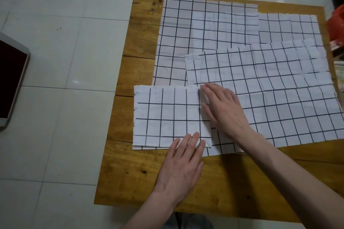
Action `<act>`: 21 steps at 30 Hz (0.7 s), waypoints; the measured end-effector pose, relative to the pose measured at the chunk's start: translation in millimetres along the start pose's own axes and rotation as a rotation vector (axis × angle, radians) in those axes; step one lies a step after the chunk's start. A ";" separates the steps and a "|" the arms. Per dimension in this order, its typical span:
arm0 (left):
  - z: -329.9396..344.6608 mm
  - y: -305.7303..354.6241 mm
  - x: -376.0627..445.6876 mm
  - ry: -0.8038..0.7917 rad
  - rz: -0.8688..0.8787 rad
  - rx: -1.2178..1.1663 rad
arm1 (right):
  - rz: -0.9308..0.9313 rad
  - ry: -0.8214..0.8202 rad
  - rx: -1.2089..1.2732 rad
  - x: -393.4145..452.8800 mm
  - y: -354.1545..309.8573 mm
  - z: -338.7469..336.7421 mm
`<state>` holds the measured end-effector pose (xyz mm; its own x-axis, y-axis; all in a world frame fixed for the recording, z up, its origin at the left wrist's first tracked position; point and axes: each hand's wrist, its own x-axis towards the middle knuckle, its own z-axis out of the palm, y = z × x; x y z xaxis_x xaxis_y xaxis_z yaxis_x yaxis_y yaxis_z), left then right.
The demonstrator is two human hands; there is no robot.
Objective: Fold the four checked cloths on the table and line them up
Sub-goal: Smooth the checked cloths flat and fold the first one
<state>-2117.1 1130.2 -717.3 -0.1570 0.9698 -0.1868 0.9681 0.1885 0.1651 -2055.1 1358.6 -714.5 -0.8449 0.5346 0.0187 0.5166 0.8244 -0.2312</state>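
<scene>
At lower centre of the frame, the folded checked cloth (172, 117) lies on the wooden table (130, 169). The left hand (181, 165) lies flat, fingers straight, fingertips on its near edge. The right hand (226, 109) presses flat on its right edge. Unfolded checked cloths (260, 72) spread to upper right.

No legible text or labels

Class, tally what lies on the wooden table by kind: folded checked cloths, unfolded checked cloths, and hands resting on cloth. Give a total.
Folded checked cloth: 1
Unfolded checked cloths: 3 (far left, far right, near right)
Hands resting on cloth: 2 (left hand, right hand)
Total: 6
</scene>
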 end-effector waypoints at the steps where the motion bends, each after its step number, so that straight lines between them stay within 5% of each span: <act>1: 0.4 -1.8 -1.0 0.002 0.011 -0.003 | 0.027 0.011 0.029 4.8 -1.4 -2.3; 9: -1.4 -44.8 -19.1 0.029 0.053 0.020 | 0.216 0.023 0.163 -1.9 -12.8 -6.1; 15: -5.8 -86.1 -31.6 0.069 -0.101 -0.008 | 0.197 0.020 0.152 -46.7 -40.2 -7.9; 21: -2.1 -99.6 -40.8 0.062 -0.123 0.003 | -0.151 0.034 0.075 -64.4 -60.5 -4.6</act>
<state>-2207.6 1072.1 -724.1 -0.2857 0.9472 -0.1454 0.9415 0.3058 0.1419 -2031.3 1275.1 -697.2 -0.9063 0.4126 0.0915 0.3710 0.8804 -0.2954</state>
